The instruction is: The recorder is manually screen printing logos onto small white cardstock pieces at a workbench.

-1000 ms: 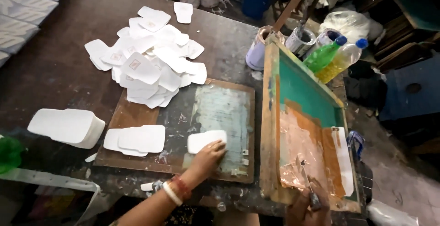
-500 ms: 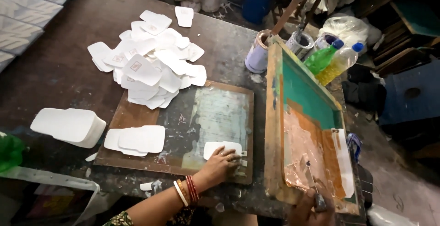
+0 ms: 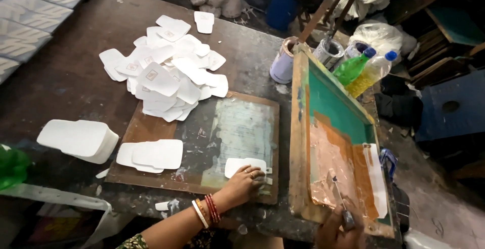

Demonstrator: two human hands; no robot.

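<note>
White card blank (image 3: pixel 243 166) lies pressed flat under the left hand (image 3: pixel 242 184) on the printing board (image 3: pixel 151 128); the right hand (image 3: pixel 338 229), at four o'clock, grips the squeegee handle (image 3: pixel 339 198).

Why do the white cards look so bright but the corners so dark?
Head view: light falls on the pile of white cards, so they glare; the table stays dim, the right hand sits in shadow at the edge, and the left hand is sharp.

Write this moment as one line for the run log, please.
left hand: presses white card on printing board | right hand: holds squeegee handle on raised screen frame | printed cards pile: behind board
</note>
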